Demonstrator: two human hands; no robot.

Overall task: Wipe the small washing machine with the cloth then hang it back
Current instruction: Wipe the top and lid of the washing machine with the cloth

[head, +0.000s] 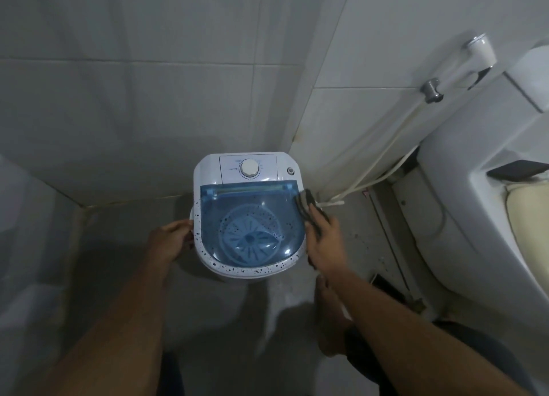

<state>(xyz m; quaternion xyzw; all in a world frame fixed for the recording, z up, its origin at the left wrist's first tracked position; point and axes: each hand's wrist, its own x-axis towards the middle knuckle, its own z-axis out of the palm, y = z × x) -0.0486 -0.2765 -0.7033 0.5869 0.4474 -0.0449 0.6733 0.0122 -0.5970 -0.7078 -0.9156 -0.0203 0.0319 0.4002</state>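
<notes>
The small white washing machine [208, 170] stands on the floor against the tiled wall, with a clear blue lid [258, 205] and a round dial at its back. Dark specks dot its white rim. My right hand [325, 241] presses a dark cloth [307, 204] against the machine's right edge, by the lid. My left hand [169, 239] grips the machine's left side, fingers curled on the rim.
A white toilet [463, 193] with a dark object on its ledge fills the right side. A hose [374, 170] and a bidet sprayer [478, 51] hang on the right wall. My bare foot [329, 315] stands on the wet grey floor in front of the machine.
</notes>
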